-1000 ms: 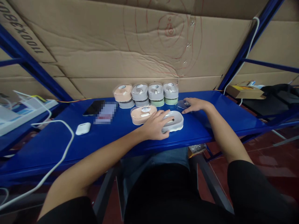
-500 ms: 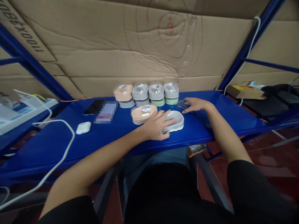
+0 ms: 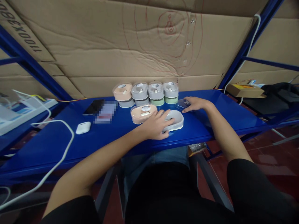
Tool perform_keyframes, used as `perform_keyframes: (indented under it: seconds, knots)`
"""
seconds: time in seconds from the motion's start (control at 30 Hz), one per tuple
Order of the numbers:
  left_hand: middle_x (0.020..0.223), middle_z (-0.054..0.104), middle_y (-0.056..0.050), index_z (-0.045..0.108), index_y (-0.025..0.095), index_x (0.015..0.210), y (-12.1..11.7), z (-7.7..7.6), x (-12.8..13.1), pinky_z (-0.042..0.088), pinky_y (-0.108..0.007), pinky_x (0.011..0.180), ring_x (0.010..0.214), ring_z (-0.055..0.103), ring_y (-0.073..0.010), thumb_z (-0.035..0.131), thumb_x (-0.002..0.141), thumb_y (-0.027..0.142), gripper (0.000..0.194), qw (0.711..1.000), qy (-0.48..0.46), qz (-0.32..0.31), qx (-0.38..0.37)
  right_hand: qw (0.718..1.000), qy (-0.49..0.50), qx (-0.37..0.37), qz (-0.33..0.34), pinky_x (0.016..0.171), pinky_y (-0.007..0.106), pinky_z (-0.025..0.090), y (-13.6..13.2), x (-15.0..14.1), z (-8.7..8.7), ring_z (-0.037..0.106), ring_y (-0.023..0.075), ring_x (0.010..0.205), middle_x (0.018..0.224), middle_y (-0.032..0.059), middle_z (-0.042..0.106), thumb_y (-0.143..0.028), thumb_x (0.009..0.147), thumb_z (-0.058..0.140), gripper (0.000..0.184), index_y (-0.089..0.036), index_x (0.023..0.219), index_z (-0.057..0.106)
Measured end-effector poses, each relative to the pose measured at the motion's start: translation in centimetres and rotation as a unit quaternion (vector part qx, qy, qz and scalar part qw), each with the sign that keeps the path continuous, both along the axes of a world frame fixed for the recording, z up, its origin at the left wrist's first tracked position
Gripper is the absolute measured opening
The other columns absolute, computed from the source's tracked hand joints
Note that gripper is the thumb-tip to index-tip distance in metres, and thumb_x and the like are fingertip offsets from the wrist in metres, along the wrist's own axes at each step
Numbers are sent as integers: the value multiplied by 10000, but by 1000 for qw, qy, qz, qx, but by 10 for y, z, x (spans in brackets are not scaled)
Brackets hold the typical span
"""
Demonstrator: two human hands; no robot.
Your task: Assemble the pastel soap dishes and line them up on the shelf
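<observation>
The left hand [image 3: 155, 126] grips a grey oval plastic container [image 3: 179, 122] near the front of the blue table [image 3: 201, 127]; a push could tip it off. The right hand [image 3: 196, 104] touches a clear plastic lid [image 3: 179, 105], its grip unclear.

Table [image 3: 235, 115] painted plain blue. Cardboard backing [image 3: 93, 68] coloured brown, patterned with red curved lines and marked with dark lettering at left. Open dish [image 3: 177, 120] tinted pale grey; front lidded box [image 3: 137, 116] coloured peach. Peach, grey and green shared among the stacked boxes [image 3: 156, 92]. Sleeve [image 3: 247, 183] dyed black; earphone case [image 3: 83, 128] finished in white.
</observation>
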State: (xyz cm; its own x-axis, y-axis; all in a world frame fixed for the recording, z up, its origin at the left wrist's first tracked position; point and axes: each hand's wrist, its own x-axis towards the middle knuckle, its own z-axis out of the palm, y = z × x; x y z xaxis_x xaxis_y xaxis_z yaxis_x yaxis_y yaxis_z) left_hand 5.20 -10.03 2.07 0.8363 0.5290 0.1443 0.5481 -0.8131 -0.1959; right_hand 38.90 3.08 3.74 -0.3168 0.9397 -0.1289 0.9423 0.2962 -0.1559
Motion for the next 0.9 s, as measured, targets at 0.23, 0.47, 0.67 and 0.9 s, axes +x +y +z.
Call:
perform_keyframes:
  seconds: [0.23, 0.47, 0.67, 0.9]
  knots:
    - [1817, 550, -210, 710, 266, 1644, 6, -4, -3, 487, -666, 1304, 1567, 606, -488, 695, 1039, 331, 608, 998, -44, -8, -51, 1000, 7, 3, 2, 1280, 622, 584, 2, 0, -1, 707, 525, 1522, 1662, 224, 740, -801, 779, 962, 1143, -200, 1701, 654]
    - [1947, 341, -274, 305, 189, 1881, 25, -29, -6, 369, -652, 1457, 1773, 428, -491, 895, 947, 549, 1162, 948, -233, 34, -213, 994, 101, 39, 24, 1251, 642, 626, -13, 12, 16, 776, 496, 1424, 1600, 155, 800, -752, 720, 1021, 1097, -274, 1663, 728]
    - [1806, 507, -328, 153, 186, 1905, 42, -48, -2, 382, -772, 1419, 1709, 495, -562, 1110, 693, 581, 1594, 865, -370, 79, -330, 936, 252, -2, 246, 1354, 627, 548, -36, -12, 23, 730, 409, 1516, 1662, 31, 774, -684, 715, 1074, 1094, -402, 1704, 700]
    - [1857, 425, -325, 124, 225, 1920, 49, -56, -1, 327, -827, 1430, 1762, 393, -600, 1170, 617, 530, 1699, 834, -421, 68, -350, 911, 242, -20, 335, 1364, 555, 521, -39, -50, -1, 706, 394, 1556, 1739, 63, 720, -600, 694, 1113, 1159, -366, 1738, 668]
